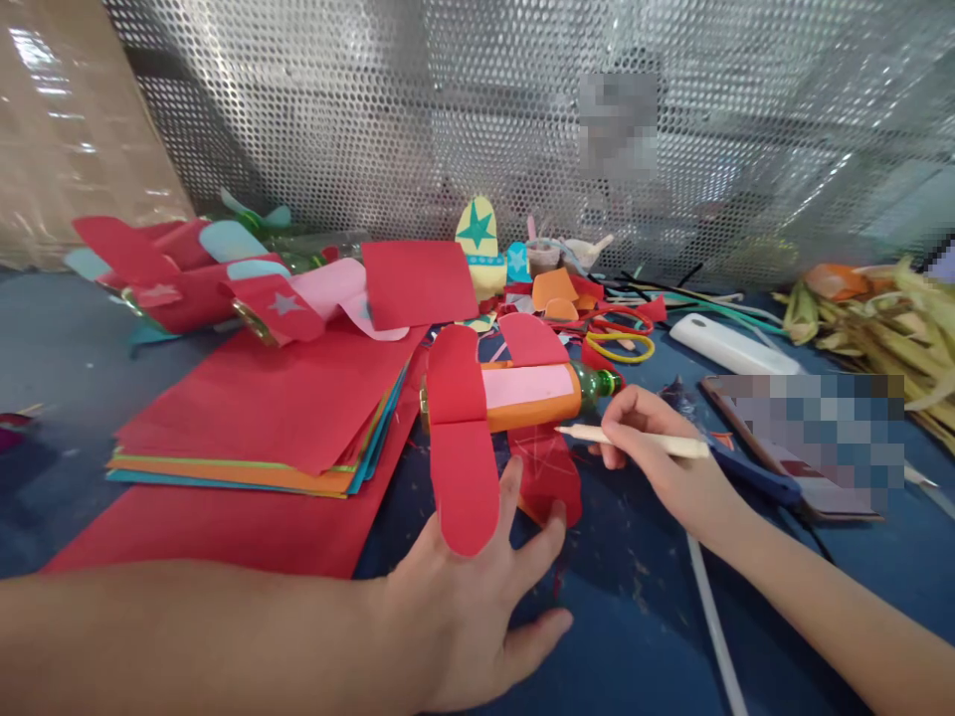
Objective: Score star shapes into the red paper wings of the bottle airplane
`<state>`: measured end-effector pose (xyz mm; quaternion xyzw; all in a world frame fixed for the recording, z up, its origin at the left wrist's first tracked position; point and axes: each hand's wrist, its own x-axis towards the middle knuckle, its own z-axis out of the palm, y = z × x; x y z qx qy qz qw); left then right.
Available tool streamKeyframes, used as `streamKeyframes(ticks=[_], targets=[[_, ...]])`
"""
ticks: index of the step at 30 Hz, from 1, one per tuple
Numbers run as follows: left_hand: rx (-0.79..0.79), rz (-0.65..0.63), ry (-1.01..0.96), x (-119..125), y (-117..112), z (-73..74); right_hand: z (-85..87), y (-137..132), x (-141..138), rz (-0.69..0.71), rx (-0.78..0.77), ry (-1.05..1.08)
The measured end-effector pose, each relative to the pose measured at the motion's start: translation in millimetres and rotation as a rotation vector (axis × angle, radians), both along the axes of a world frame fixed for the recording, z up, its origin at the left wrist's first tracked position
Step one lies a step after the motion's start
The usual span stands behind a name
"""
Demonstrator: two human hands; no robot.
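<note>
A small green bottle (pixel 597 384) lies on its side, wrapped in orange and pink paper (pixel 529 386), with its neck to the right. Rounded red paper strips (pixel 467 487) stick out from it like wings. On the nearer right red piece (pixel 548 462), faint star lines are drawn. My left hand (pixel 477 597) is spread palm down, its fingertips resting on that piece's edge, while one red strip hangs over its back. My right hand (pixel 657 447) pinches a cream-white pen (pixel 687 447), its tip just above the star piece beside the bottle; I cannot tell whether it touches.
To the left lies a stack of coloured paper (pixel 261 408), with finished-looking red paper planes (pixel 186 278) behind. Yellow-handled scissors (pixel 619 346) sit among scraps at the back. A blue-handled tool (pixel 757 475), a phone (pixel 806 447) and dried husks (pixel 880 328) are at right.
</note>
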<state>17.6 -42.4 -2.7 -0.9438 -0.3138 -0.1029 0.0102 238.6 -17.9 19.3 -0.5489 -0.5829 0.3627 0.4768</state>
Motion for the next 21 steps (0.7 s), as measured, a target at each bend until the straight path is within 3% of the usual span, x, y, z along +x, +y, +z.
streamKeyframes(ticks=[9,15,21], targets=[[-0.05,0.021,0.068,2,2,5.9,-4.4,5,0,0.08,-0.084,-0.006],[-0.037,0.031,0.11,4,2,4.8,-4.9,8,-3,-0.005,-0.066,-0.075],[-0.026,0.03,0.123,4,1,9.3,-5.5,9,-3,0.014,-0.071,-0.071]])
